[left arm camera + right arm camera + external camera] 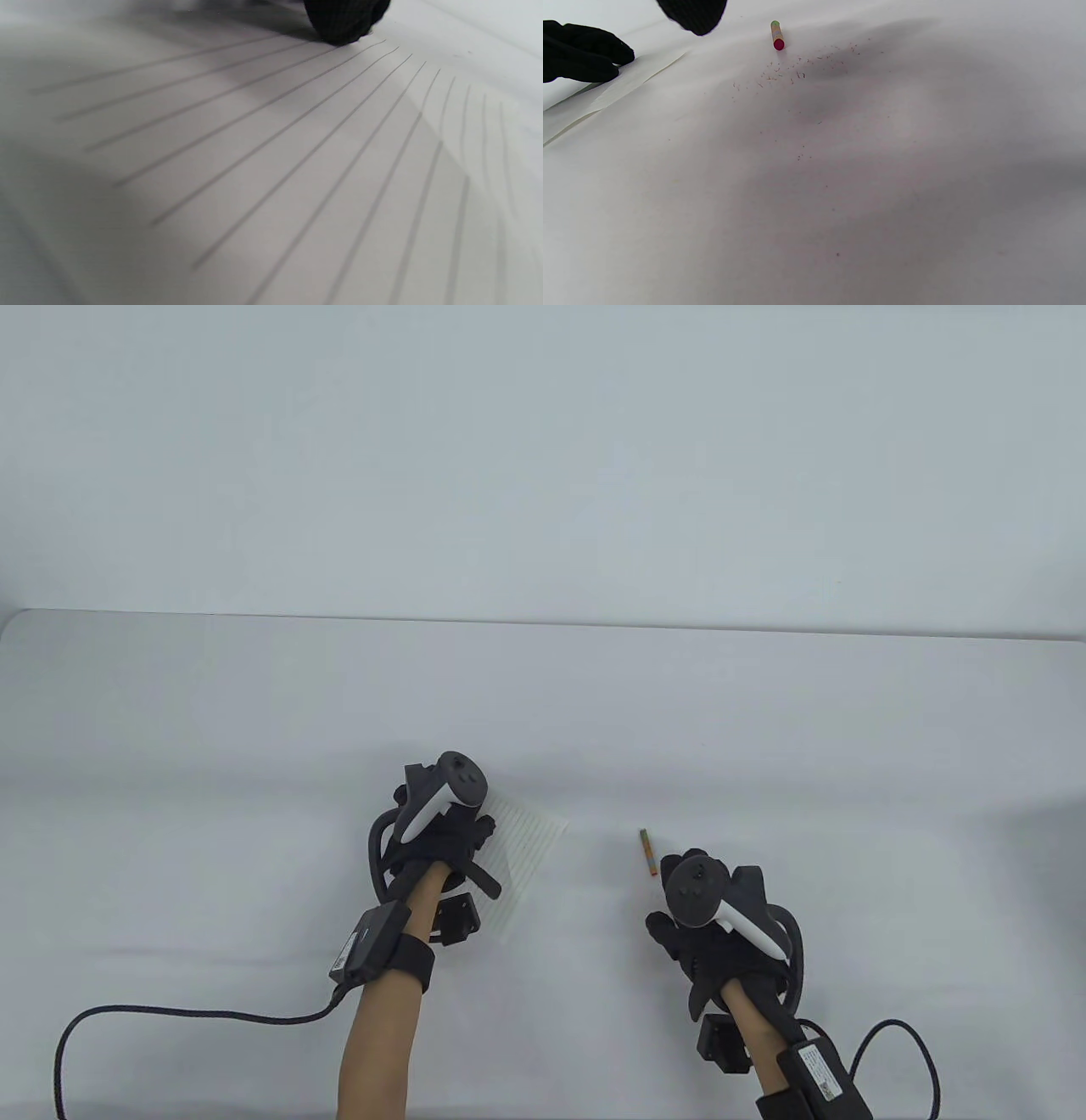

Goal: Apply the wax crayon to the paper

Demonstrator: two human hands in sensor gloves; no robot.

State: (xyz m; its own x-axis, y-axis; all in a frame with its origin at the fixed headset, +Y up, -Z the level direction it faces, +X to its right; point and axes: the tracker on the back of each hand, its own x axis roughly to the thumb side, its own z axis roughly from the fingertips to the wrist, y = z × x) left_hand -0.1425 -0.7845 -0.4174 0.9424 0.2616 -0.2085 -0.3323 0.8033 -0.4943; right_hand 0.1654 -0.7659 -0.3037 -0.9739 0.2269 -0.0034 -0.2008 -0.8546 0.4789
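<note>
Left hand (pixel 441 848) resting on lined paper (pixel 530 848), a fingertip (pixel 343 21) pressed to the sheet's ruled face; holding nothing, finger spread not determinable. Paper flat on white desk (pixel 254 780), extending out from under left hand toward right hand. Right hand (pixel 713 916) just above desk, holding nothing, fingers apart; degree of spread not determinable. Wax crayon (pixel 648 852) lying on desk just beyond right hand's fingertips, untouched, well apart from paper; red tip (pixel 779 44) nearest right wrist camera. Small reddish crumbs (pixel 797 72) scattered on desk beside crayon tip.
</note>
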